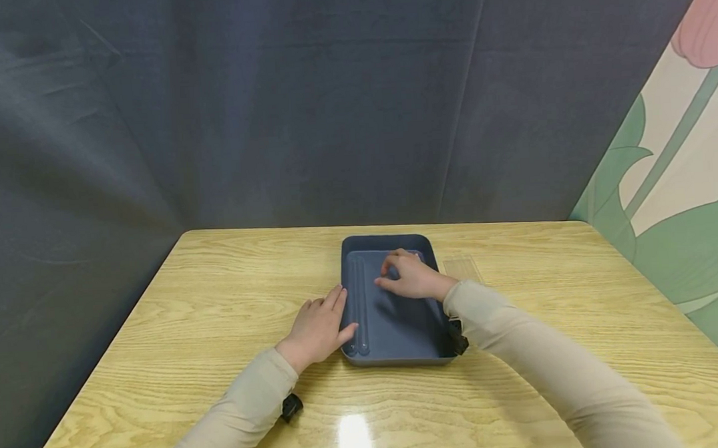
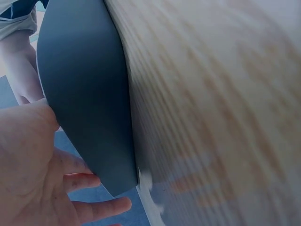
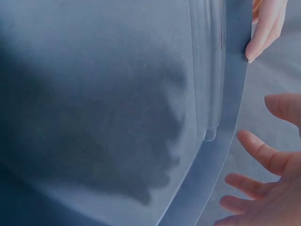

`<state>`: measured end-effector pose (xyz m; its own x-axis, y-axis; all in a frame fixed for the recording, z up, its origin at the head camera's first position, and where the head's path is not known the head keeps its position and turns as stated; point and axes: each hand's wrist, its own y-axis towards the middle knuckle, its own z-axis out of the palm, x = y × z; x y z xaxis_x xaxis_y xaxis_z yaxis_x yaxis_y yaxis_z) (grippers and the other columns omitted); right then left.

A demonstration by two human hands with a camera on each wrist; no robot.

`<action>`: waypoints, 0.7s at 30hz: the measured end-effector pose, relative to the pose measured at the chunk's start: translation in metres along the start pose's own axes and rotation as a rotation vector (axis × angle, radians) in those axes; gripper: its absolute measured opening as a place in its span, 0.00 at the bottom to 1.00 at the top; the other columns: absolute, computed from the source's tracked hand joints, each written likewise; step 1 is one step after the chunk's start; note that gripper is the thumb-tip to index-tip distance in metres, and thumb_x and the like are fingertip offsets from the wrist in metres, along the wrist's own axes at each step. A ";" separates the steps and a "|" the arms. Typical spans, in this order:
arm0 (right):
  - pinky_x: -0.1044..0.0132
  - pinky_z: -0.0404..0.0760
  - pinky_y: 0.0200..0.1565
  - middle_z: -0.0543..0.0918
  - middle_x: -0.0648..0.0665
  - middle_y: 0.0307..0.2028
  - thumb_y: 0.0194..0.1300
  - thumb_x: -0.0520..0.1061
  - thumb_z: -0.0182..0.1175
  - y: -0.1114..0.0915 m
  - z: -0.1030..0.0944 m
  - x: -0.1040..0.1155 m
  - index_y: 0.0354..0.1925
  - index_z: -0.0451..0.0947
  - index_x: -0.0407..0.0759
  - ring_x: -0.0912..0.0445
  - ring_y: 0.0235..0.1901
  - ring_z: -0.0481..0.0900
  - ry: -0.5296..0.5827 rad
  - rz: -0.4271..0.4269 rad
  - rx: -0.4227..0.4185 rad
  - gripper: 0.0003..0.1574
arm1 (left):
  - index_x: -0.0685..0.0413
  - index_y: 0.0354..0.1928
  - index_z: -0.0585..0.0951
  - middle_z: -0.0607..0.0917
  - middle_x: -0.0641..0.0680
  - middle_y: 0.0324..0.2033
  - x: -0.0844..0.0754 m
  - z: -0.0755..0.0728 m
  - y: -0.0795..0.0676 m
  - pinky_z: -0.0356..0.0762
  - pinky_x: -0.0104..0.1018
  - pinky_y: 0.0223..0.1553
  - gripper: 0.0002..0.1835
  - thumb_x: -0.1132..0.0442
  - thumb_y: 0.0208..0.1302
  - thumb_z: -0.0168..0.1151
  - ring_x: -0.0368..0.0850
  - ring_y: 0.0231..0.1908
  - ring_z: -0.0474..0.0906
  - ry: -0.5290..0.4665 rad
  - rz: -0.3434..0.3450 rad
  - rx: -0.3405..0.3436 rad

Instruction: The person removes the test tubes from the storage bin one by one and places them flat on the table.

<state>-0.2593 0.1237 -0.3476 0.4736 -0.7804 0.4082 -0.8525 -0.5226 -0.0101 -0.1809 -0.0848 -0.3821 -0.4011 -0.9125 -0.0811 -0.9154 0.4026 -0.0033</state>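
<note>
A dark blue-grey rectangular tray (image 1: pixel 412 345) lies on the wooden table. Along its left inner side run two clear tubes (image 1: pixel 361 304), placed side by side; their rounded ends show in the right wrist view, where the tubes (image 3: pixel 207 70) lie near the tray wall. My left hand (image 1: pixel 320 326) rests against the tray's left rim, thumb reaching over the edge and fingers extended. The outer tray wall (image 2: pixel 89 89) fills much of the left wrist view, beside the left hand (image 2: pixel 33 165). Over the tray's interior hovers my right hand (image 1: pixel 409 277), fingers spread and loosely bent, with nothing visible between them.
A flat, transparent ridged piece (image 1: pixel 463 267) lies on the table (image 1: pixel 247 275) just right of the tray. Behind the table hangs a dark curtain (image 1: pixel 330 105). A painted floral wall (image 1: pixel 687 169) stands at the right.
</note>
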 end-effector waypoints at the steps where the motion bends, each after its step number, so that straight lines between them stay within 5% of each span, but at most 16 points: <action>1: 0.40 0.64 0.62 0.70 0.31 0.59 0.65 0.52 0.56 0.001 0.001 0.000 0.41 0.77 0.39 0.39 0.63 0.65 -0.003 0.001 0.002 0.17 | 0.62 0.69 0.59 0.62 0.60 0.69 0.000 0.000 0.000 0.70 0.52 0.59 0.37 0.43 0.69 0.47 0.59 0.57 0.73 -0.001 -0.001 0.003; 10: 0.28 0.54 0.60 0.75 0.32 0.54 0.64 0.51 0.57 0.008 0.006 0.005 0.38 0.78 0.39 0.38 0.61 0.67 -0.018 -0.022 0.008 0.16 | 0.62 0.69 0.60 0.62 0.60 0.69 -0.001 -0.002 0.000 0.69 0.52 0.59 0.36 0.43 0.68 0.47 0.59 0.57 0.73 -0.004 0.000 0.007; 21: 0.28 0.55 0.60 0.75 0.33 0.55 0.64 0.54 0.58 0.018 0.022 0.006 0.34 0.79 0.42 0.40 0.63 0.66 -0.038 0.017 0.051 0.16 | 0.62 0.69 0.60 0.61 0.59 0.69 -0.001 -0.003 -0.001 0.70 0.52 0.59 0.36 0.43 0.68 0.47 0.58 0.57 0.73 0.006 0.000 0.012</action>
<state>-0.2669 0.1021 -0.3659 0.4677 -0.8017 0.3721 -0.8489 -0.5248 -0.0636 -0.1801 -0.0842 -0.3792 -0.4011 -0.9129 -0.0753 -0.9149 0.4033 -0.0153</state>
